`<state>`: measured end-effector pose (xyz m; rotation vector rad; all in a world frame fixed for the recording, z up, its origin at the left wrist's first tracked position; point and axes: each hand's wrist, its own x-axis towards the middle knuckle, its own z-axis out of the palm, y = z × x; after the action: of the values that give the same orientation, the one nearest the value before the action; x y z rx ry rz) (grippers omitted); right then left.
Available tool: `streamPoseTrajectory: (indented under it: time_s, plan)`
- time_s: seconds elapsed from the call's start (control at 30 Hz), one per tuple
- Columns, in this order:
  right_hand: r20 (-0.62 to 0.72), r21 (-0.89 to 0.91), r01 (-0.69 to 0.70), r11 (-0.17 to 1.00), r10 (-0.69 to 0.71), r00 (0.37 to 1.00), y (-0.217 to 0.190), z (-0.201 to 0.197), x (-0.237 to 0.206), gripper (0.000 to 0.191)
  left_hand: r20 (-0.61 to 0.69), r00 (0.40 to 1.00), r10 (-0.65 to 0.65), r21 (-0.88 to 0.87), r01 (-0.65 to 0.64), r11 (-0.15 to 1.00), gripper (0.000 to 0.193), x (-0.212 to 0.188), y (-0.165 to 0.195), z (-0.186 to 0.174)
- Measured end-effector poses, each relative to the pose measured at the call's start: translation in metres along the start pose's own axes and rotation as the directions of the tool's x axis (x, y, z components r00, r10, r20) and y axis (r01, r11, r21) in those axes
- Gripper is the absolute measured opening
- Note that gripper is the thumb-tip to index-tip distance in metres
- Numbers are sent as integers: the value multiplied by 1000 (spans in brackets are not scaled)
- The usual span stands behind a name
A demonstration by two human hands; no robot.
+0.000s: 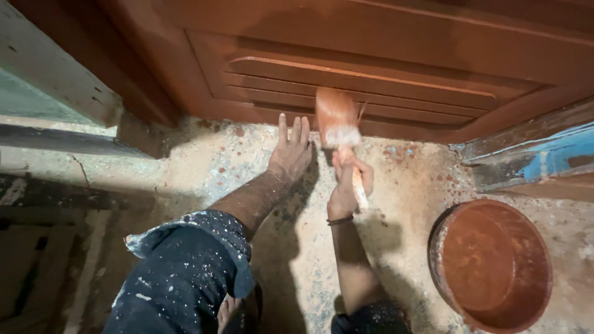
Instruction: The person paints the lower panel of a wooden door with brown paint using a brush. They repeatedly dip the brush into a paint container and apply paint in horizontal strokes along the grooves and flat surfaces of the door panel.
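My right hand (348,182) grips the pale handle of a wide paintbrush (337,117). Its bristles are loaded with reddish-brown paint and press against the bottom rail of a panelled wooden door (371,74) coated in the same colour. My left hand (291,151) lies flat on the speckled concrete floor (396,198), fingers spread and pointing toward the door, just left of the brush. It holds nothing. A dark paint-spattered sleeve (185,272) covers my left upper arm.
A round bowl of reddish-brown paint (492,263) stands on the floor at the right. A blue-streaked board (544,154) leans at the right of the door. A pale door frame (55,74) and dark threshold (62,139) run along the left.
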<state>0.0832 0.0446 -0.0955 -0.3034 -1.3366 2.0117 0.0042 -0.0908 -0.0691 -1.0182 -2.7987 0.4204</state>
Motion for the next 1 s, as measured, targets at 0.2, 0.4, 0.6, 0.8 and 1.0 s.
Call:
streamPoseTrajectory:
  time_s: [0.2,0.4,0.6,0.8,1.0]
  plan:
    - [-38,-24,-175,984,174,984,46,-28,15,10,3,1000,-31,46,31,998,55,-3,-1,0]
    - [-4,25,45,999,-45,999,16,-17,17,11,38,999,13,-11,-12,1000,51,1,4,7]
    - [-112,-100,-162,982,151,982,25,-40,-17,11,59,998,-3,-44,6,999,58,9,13,23]
    - [-26,-117,-86,989,84,996,74,-22,20,8,169,985,46,-51,-38,998,54,5,19,35]
    - [49,-165,5,986,3,999,49,-59,2,7,47,999,21,-114,-15,993,59,7,26,33]
